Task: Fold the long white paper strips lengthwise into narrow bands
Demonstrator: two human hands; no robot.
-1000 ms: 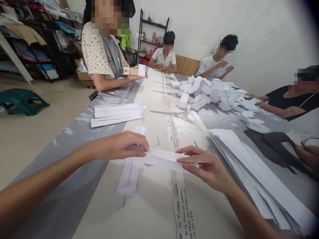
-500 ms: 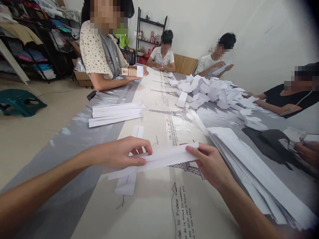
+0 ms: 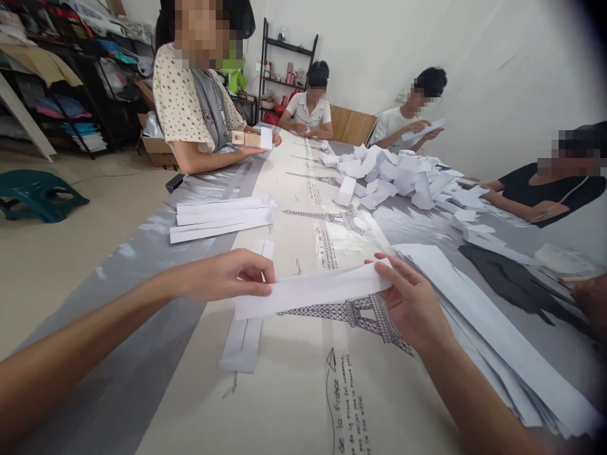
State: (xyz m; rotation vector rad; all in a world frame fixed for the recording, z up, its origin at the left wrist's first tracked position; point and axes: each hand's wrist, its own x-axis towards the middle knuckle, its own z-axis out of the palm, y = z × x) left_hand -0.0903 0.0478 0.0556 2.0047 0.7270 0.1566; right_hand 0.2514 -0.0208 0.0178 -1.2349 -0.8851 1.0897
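Observation:
I hold a long white folded paper strip [image 3: 313, 292] level above the table, one hand at each end. My left hand [image 3: 225, 276] pinches its left part, thumb under and fingers curled over it. The strip's right end sits in the fingertips of my right hand [image 3: 412, 303]. Under the strip a folded white strip [image 3: 249, 322] lies lengthwise on the tablecloth [image 3: 303, 392], which bears Eiffel Tower drawings. A thick stack of flat white sheets [image 3: 478, 328] lies just right of my right hand.
Stacked folded strips [image 3: 220, 216] lie on the left of the table. A heap of folded white paper pieces [image 3: 393, 177] fills the far middle. Several people sit around the table; one on the left holds a wooden block [image 3: 246, 138]. A green stool [image 3: 38, 193] stands on the floor.
The strip has been lifted off the table and shifted right and up. My left hand slid to its left part, while my right hand rose with the right end.

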